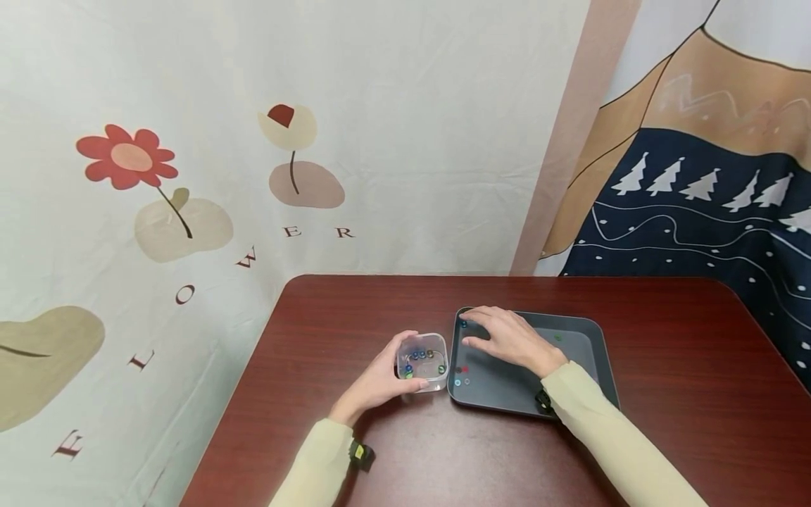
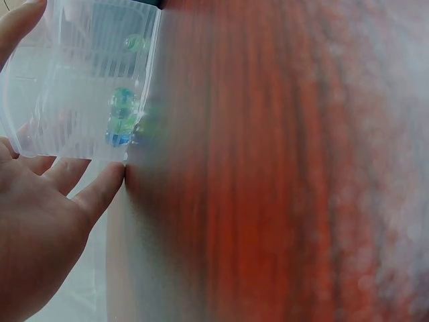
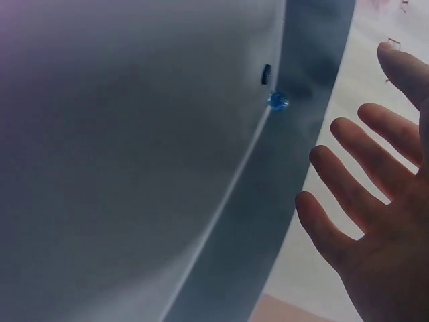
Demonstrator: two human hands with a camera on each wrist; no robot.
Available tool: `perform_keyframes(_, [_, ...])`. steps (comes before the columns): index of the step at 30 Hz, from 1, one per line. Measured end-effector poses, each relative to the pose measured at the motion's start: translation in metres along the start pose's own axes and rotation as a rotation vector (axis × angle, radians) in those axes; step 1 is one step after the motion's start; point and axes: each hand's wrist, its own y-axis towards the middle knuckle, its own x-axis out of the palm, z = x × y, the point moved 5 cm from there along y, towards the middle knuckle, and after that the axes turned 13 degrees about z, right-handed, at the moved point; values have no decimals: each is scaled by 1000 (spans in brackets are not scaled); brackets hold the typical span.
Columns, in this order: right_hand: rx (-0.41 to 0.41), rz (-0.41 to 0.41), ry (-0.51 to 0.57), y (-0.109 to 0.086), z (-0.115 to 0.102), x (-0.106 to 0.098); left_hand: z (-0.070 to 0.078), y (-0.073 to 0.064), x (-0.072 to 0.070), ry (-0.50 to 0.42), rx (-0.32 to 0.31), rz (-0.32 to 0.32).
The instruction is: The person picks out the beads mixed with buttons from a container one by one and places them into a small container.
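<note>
My left hand (image 1: 378,373) grips a clear plastic container (image 1: 437,384), thumb along its near side and fingers round the far left. Several blue and green glass marbles (image 1: 422,355) lie on its floor; through its wall, some marbles (image 2: 122,117) show in the left wrist view. My right hand (image 1: 510,338) hovers over the far left part of a dark grey tray (image 1: 526,391), fingers spread and holding nothing. A blue marble (image 3: 277,100) sits in the tray's corner, near the fingertips. Red, clear and pale blue marbles (image 1: 458,382) rest by the tray's left wall.
A green marble (image 1: 558,338) lies toward the back right of the tray. Container and tray stand side by side on a dark red wooden table (image 1: 355,303). Behind the table hangs a printed curtain (image 1: 431,141) with flowers and letters.
</note>
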Motion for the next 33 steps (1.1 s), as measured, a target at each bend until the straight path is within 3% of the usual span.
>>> perform_keyframes(10, [45,-50,-3,0,9,13,-1,0,1,0,-5,-4])
perform_keyframes(20, [22,-76,-9,0,12,25,-2,1,0,2,-5,-4])
perform_keyframes(33, [47,-75,-31,0,14,31,-3,1,0,-10,-1,-5])
